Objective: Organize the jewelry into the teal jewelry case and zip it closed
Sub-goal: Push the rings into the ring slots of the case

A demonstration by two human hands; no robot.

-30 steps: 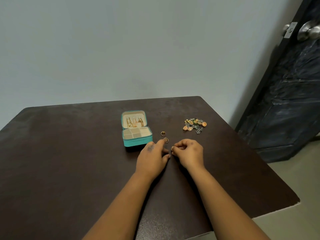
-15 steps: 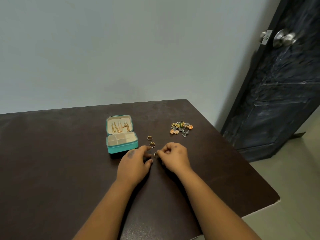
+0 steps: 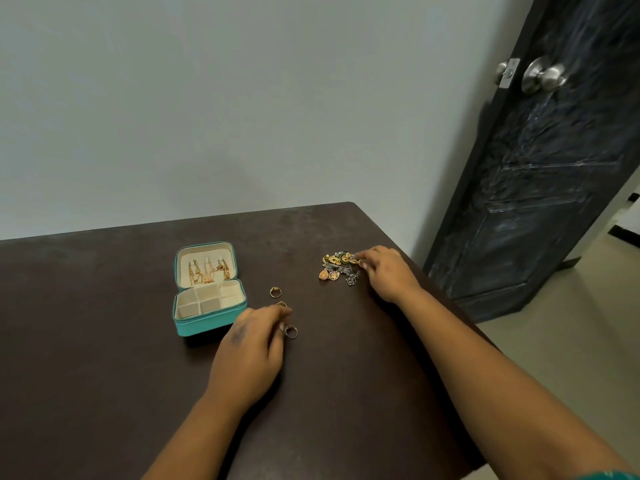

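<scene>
The teal jewelry case (image 3: pixel 211 323) lies open on the dark table (image 3: pixel 104 341), with gold chains hanging in its cream lid and its divided tray showing. Three rings lie to its right: one ring (image 3: pixel 275 292) apart, a second ring (image 3: pixel 282 304) partly under my left fingertips, and a third ring (image 3: pixel 291 331) beside them. My left hand (image 3: pixel 249 351) rests there with its fingers loosely curled, touching the rings. A pile of gold and silver jewelry (image 3: pixel 337 268) sits further right. My right hand (image 3: pixel 389 273) pinches a gold piece at the pile's right edge.
The table's right edge runs close past the pile, with pale floor (image 3: pixel 554 358) beyond it. A dark door (image 3: pixel 554 188) with a metal knob (image 3: pixel 542 76) stands ajar at the right. A plain wall backs the table.
My right hand has left the rings and moved right and away to the jewelry pile. My left hand stays by the rings. The camera view has shifted right.
</scene>
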